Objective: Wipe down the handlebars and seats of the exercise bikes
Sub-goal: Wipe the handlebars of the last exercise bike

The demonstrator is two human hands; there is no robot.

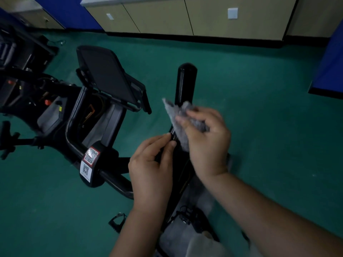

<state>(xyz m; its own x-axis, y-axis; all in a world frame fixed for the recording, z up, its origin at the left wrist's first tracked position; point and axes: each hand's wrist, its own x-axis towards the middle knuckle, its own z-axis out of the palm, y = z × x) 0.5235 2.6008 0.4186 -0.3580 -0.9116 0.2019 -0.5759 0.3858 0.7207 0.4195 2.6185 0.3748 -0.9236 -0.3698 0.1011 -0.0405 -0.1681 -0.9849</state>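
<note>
The grey cloth [182, 123] is the thing doing the work here, bunched against the black handlebar [185, 86] of the near bike, roughly in the middle of the room as I stand. It looks soft, light and limp: one corner flops free to the left and a tail hangs down beside the bar. It will fold to any shape, so I'd judge it best taken as a wad in the palm with the fingers wrapped over it, otherwise the loose ends trail and little of the fabric bears on the tube.

The right hand [206, 145] has its grip closed on that cloth, fingers curled over the bunched part. The left hand [152, 164] pinches the bar lower down, thumb and fingertips closed on it just beside the hanging cloth.

The bar itself is a stiff, glossy tube with a rounded end pointing away; it looks slick, so the cloth should slide easily along it, and it needs no gentle treatment.

To the left stands the bike's dark console screen [105, 78] on its bracket, and nearer, a post bearing a QR sticker [87, 164]. Green floor [259, 108] runs to the beige wall panels [232, 17] at the far side.
</note>
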